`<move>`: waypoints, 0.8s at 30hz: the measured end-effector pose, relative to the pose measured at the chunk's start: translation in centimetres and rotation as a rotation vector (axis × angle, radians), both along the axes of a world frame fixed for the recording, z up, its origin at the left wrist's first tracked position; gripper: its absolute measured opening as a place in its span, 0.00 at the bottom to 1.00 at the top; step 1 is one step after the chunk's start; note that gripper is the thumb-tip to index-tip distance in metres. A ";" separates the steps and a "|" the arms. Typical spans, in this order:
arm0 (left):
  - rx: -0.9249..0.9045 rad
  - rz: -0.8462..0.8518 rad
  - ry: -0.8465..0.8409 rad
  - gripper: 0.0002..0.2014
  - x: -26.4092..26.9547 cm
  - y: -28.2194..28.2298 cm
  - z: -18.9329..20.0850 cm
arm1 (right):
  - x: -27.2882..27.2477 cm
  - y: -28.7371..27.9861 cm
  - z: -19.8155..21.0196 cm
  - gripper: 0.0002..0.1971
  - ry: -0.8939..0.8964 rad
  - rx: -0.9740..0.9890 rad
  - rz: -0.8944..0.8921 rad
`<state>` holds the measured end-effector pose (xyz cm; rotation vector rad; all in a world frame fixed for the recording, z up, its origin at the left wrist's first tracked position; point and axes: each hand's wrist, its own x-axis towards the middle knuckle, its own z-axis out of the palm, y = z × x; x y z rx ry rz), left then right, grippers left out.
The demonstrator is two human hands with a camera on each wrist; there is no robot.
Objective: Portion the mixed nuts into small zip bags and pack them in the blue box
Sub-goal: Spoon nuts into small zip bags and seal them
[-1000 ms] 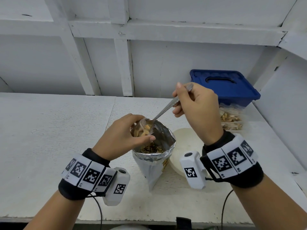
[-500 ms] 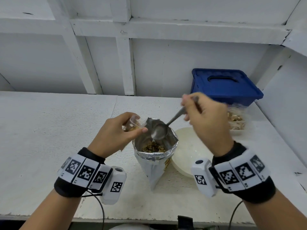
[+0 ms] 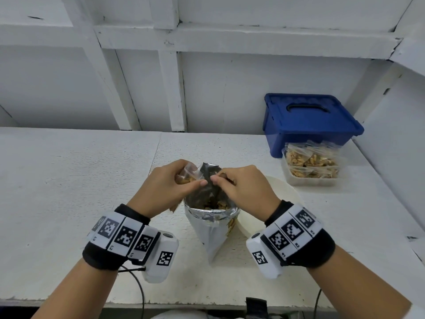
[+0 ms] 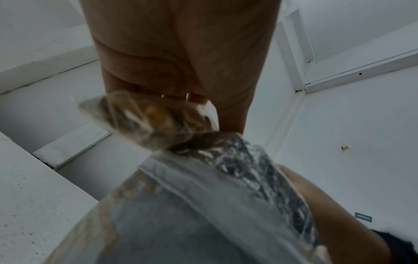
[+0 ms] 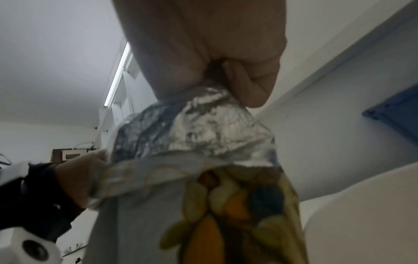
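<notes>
Left hand (image 3: 164, 191) fingers curl around small zip bag (image 3: 189, 173) with nuts, just above foil nut pouch (image 3: 212, 223). Right hand (image 3: 245, 192) pinches bag top, over pouch mouth. Pouch stands on counter (image 3: 69, 180). Blue box (image 3: 310, 120) behind-right of pouch, lid on; tub of filled bags (image 3: 311, 166) before it.

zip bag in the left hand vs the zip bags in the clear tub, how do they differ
The zip bag is gripped in the left hand above the foil pouch; the tub bags lie stacked in the clear tub beside the blue box. The held one is a single bag with its top edge sticking up; the tub holds several. All are small clear bags of nuts.
</notes>
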<state>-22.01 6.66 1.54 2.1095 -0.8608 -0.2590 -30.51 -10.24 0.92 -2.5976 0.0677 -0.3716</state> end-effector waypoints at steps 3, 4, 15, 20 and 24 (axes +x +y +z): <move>0.005 0.007 -0.004 0.11 0.0 -0.2 0.0 | 0.0 0.0 0.0 0.17 0.024 0.072 -0.034; 0.006 0.006 -0.005 0.12 0.1 -0.2 0.0 | 0.1 -0.1 0.1 0.18 0.025 0.098 -0.049; 0.010 -0.024 0.004 0.12 -0.1 -0.1 0.1 | -0.2 -1.5 1.0 0.15 -0.030 0.451 -0.217; 0.016 -0.053 0.013 0.13 0.0 0.0 0.4 | -0.5 -2.7 1.1 0.17 -0.099 0.629 -0.361; 0.032 -0.076 0.009 0.17 -0.1 0.1 0.9 | -0.9 -3.6 1.1 0.16 -0.122 0.737 -0.435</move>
